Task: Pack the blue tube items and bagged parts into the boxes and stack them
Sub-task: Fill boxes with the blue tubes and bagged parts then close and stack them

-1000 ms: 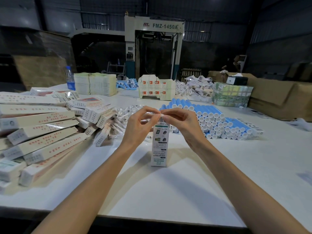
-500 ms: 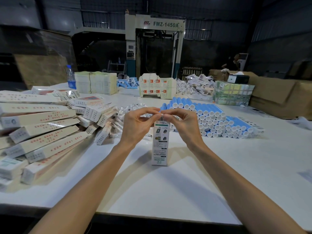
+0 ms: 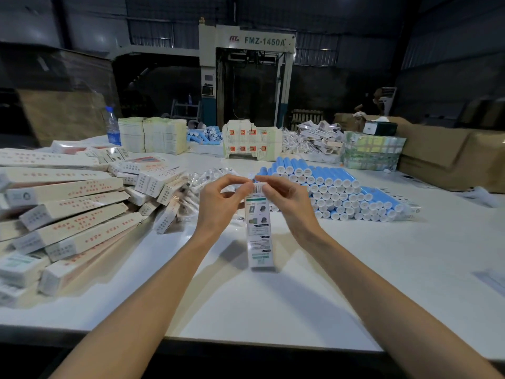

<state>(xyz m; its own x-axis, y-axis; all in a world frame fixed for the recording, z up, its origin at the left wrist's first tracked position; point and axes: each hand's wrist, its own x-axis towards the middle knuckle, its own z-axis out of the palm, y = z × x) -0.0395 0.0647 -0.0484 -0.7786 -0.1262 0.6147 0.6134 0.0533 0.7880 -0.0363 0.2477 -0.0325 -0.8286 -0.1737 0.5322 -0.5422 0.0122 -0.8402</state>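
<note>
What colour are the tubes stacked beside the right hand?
The tubes are blue with white end caps; the head view shows them best.

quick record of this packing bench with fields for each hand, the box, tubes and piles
upright box: stands on white table, between both hands
left hand: pinches box top
right hand: pinches box top
blue tubes: stacked pile right of box
long boxes: loose heap at left
bagged parts: pile behind hands
</note>
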